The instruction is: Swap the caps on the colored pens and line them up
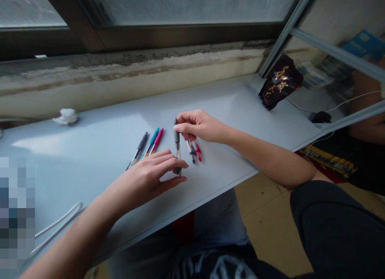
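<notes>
Pinching a dark-barrelled pen (177, 144) between both hands, the person holds it just above the pale desktop (225, 106). Its long axis runs nearly straight up the view, from the window side toward the person's lap, with a slight lean. The upper, darker end points at the window, and the lower, clear-looking end points at the person (which end carries the writing tip is too small to tell).

The right hand (200, 126) comes in from the right, its fingertips (177, 127) closed narrowly on the pen's upper part. The left hand (144, 180) comes in from the lower left, its fingers (183, 164) curled close around the lower part.

Three pens lie just left of it, side by side and slanted: a grey one (138, 150), a teal one (151, 142) and a pink one (157, 140). Just right of it are a small dark pen (191, 151) and a red-marked pen (197, 152). Farther off are a crumpled white tissue (67, 116), a dark gold-printed bag (281, 81) and a white cable (58, 221).
</notes>
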{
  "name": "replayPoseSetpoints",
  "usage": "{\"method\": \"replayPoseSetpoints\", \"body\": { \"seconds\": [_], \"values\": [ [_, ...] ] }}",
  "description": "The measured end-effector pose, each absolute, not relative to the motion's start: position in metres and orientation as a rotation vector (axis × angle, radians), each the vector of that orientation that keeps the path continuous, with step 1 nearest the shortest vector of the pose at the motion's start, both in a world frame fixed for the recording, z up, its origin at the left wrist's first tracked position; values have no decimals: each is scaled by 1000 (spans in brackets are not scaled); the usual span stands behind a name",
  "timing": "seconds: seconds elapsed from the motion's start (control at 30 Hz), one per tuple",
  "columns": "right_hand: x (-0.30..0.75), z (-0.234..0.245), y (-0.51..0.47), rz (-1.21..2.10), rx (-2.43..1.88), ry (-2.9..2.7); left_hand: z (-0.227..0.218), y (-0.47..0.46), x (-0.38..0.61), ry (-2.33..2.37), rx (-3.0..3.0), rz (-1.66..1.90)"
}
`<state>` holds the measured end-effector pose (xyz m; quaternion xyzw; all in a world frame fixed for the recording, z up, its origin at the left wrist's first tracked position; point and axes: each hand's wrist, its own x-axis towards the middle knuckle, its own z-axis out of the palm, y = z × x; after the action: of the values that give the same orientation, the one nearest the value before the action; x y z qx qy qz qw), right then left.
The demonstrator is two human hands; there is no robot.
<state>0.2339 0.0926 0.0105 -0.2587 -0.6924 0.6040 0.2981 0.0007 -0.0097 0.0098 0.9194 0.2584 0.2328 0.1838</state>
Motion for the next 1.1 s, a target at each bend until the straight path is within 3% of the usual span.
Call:
{"method": "replayPoseSetpoints", "body": {
  "seconds": [1.1],
  "values": [
    [236,13,94,1468,-854,-1963,6,-10,0,743,2635,602]
  ]
}}
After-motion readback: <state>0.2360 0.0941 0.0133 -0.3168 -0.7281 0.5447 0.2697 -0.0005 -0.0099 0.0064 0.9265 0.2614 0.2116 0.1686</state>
